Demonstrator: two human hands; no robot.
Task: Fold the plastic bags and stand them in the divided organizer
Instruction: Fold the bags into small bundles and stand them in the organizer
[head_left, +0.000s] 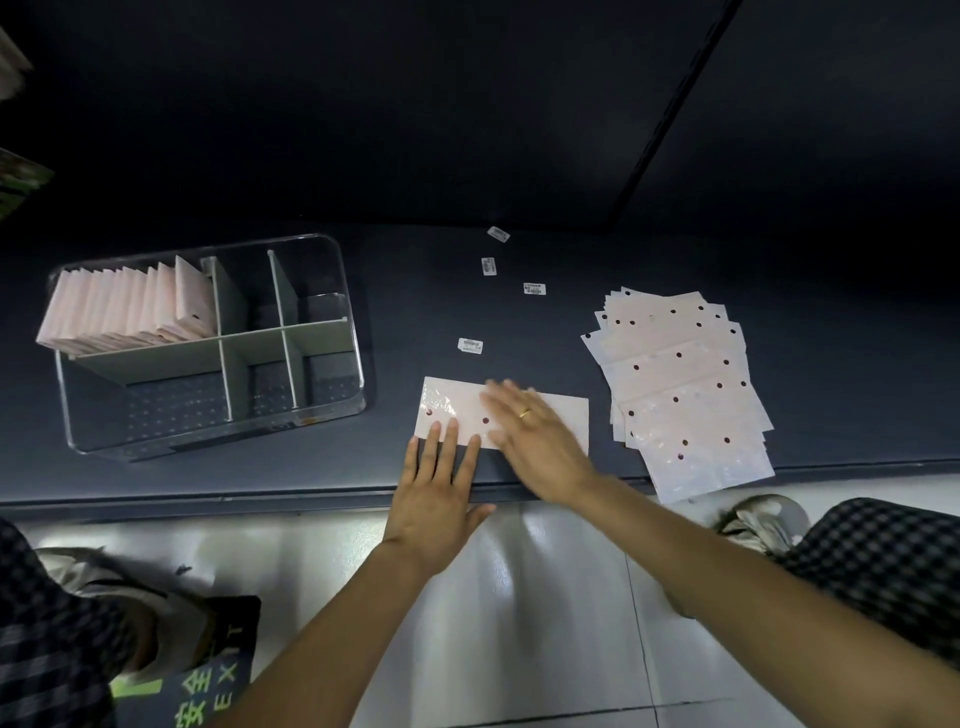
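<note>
A pale pink plastic bag (457, 405), folded into a long strip, lies flat near the front edge of the dark table. My left hand (439, 486) rests flat with its fingertips on the strip's lower left edge. My right hand (535, 436), blurred and wearing a gold ring, lies flat across the middle of the strip. Neither hand grips anything. A fanned pile of unfolded pink bags (680, 384) with dark dots sits to the right. The clear divided organizer (332, 415) stands at the left, with several folded bags (130, 306) upright in its back left compartment.
Several small white barcode labels (470, 345) lie scattered on the dark table (519, 322) behind the strip. The organizer's other compartments hold nothing. Below the table edge are a glossy floor, my shoes and checked trousers.
</note>
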